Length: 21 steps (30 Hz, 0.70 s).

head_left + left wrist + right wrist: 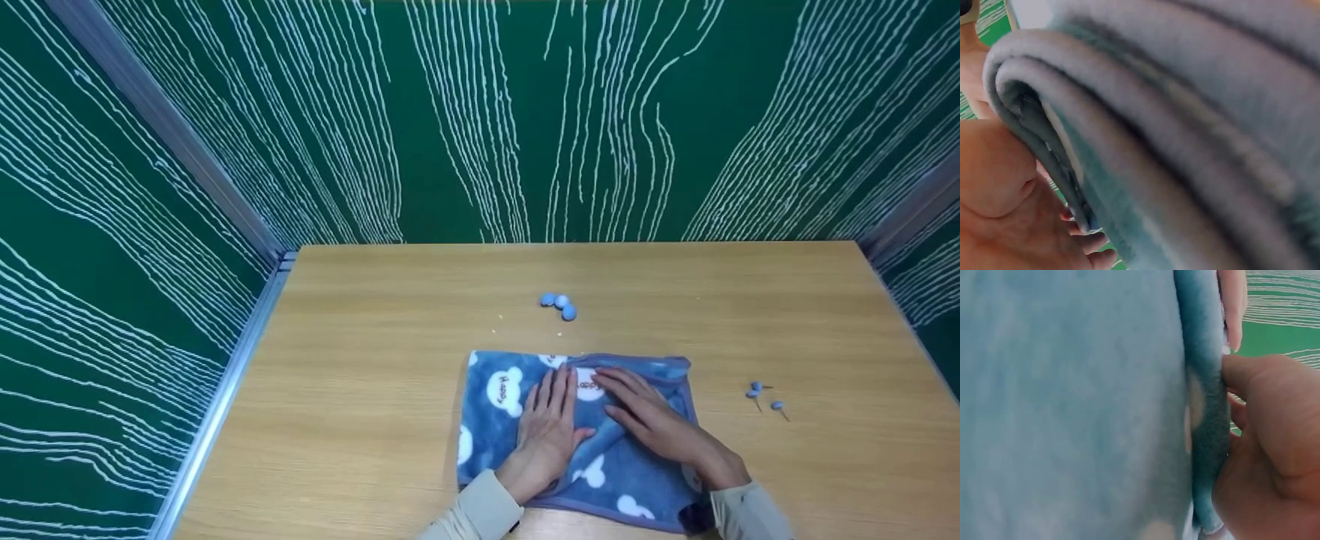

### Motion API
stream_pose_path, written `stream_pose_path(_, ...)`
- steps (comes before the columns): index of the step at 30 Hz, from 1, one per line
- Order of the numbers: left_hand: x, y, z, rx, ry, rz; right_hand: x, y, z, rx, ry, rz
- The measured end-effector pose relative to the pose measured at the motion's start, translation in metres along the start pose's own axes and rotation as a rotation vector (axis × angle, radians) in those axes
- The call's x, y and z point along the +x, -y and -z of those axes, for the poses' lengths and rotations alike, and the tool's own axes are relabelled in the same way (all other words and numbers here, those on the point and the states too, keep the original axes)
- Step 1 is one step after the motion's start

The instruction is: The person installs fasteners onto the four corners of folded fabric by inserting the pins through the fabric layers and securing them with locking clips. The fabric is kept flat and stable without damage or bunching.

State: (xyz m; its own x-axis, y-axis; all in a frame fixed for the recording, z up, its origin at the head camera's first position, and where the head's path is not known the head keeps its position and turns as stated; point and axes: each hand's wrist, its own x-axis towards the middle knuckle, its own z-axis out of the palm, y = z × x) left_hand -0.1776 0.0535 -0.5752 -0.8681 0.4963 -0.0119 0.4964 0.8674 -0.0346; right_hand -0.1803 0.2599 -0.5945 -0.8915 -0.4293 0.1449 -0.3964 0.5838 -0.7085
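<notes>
Folded blue cloth (626, 472) on counter (352, 390), directly beneath left hand (546, 435) and right hand (664, 427), long axis side to side. Left grip flat, fingers straight, nothing grasped. Right hand nearer cloth's right edge, fingers extended, touching, apparently not pinching.

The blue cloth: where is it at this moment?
In the head view, the blue cloth lies on the table, under the left hand and right hand, left of three blue-headed pins.
</notes>
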Motion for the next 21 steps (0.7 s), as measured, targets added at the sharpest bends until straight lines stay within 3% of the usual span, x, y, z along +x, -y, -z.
stream_pose_path(4, 0.001, 0.000, 0.004, -0.130, 0.014, 0.002, -0.003, 0.000, 0.003, 0.024, -0.021, -0.009)
stream_pose_path(10, 0.001, -0.001, 0.009, -0.167, -0.019, -0.007, -0.008, 0.001, 0.008, -0.014, -0.069, -0.033)
stream_pose_path(17, 0.000, -0.006, 0.012, -0.183, -0.135, -0.023, -0.018, 0.003, 0.017, -0.027, -0.095, -0.086)
stream_pose_path(21, -0.002, -0.008, 0.013, -0.222, -0.262, -0.043, -0.024, 0.003, 0.021, -0.050, -0.120, -0.086)
